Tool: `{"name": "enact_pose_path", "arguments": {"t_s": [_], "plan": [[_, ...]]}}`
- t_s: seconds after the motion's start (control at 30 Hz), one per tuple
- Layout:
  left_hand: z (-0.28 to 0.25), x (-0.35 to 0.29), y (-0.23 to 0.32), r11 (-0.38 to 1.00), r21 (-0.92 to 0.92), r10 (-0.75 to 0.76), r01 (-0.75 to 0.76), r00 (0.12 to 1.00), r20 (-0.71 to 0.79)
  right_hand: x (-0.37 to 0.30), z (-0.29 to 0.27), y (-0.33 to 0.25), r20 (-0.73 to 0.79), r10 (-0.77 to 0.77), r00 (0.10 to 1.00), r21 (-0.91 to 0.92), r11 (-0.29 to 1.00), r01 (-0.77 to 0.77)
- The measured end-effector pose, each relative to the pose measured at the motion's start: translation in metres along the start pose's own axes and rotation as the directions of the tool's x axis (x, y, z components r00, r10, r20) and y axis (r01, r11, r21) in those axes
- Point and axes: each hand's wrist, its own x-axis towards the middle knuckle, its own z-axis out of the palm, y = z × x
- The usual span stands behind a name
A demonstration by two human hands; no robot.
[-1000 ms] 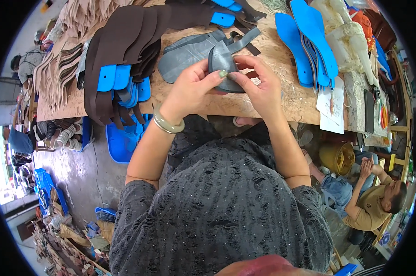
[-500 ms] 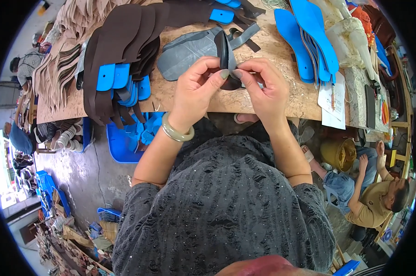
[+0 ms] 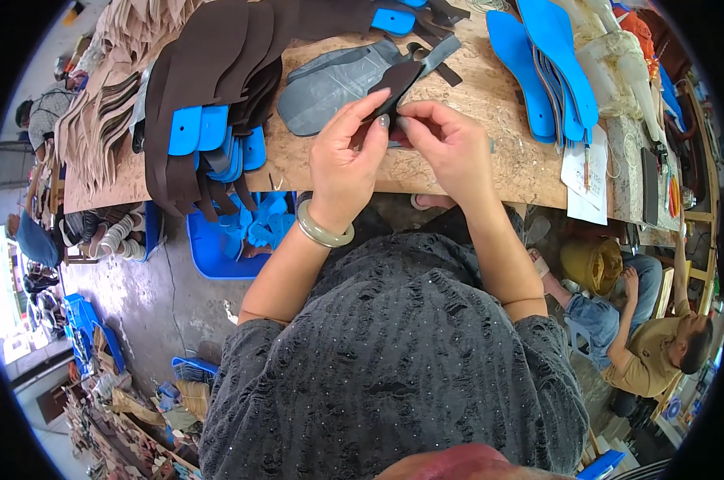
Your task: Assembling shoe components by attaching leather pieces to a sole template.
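Note:
Between my hands is a dark brown, curved shoe-lining piece (image 3: 402,82), raised above the workbench with its far end pointing away to the right. My left hand (image 3: 352,144) grips its left side between thumb and fingers; a pale bangle circles that wrist. Thumb and fingertips of my right hand (image 3: 450,148) pinch it near its close end, where the edges are partly hidden by the fingers. Just beyond, a grey glossy sole-shaped sheet (image 3: 322,94) lies flat, with dark strips (image 3: 442,54) at its far right end.
Stacked brown pieces with blue ends (image 3: 218,48) overhang the workbench (image 3: 474,96) at left, beside beige cut pieces (image 3: 98,128). Blue insoles (image 3: 530,76) lie at right near papers (image 3: 586,176). A blue bin (image 3: 210,264) stands below. Another person (image 3: 650,352) sits at right.
The held piece has tipped from upright to slanting away right, showing its brown face. Both hands have shifted slightly, still pinching it. The seated person's arm has moved.

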Motion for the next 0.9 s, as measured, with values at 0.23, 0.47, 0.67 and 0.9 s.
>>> {"name": "enact_pose_path", "arguments": {"t_s": [0.23, 0.47, 0.67, 0.9], "plan": [[0.0, 0.004, -0.002, 0.961, -0.267, -0.097, 0.073, 0.992, -0.076, 0.015, -0.002, 0.019, 0.166, 0.108, 0.98, 0.454, 0.874, -0.174], [-0.002, 0.004, -0.008, 0.987, -0.109, -0.125, 0.121, 0.992, -0.031, 0.017, -0.003, 0.016, 0.184, 0.079, 0.98, 0.394, 0.907, -0.148], [-0.007, 0.008, -0.008, 0.936, -0.282, -0.222, 0.209, 0.975, -0.017, 0.021, -0.005, 0.012, 0.156, 0.079, 0.985, 0.193, 0.975, -0.109], [-0.002, 0.001, -0.011, 0.992, 0.038, -0.115, 0.117, 0.991, -0.062, 0.018, -0.001, 0.006, 0.151, 0.08, 0.985, 0.217, 0.97, -0.112]]}}
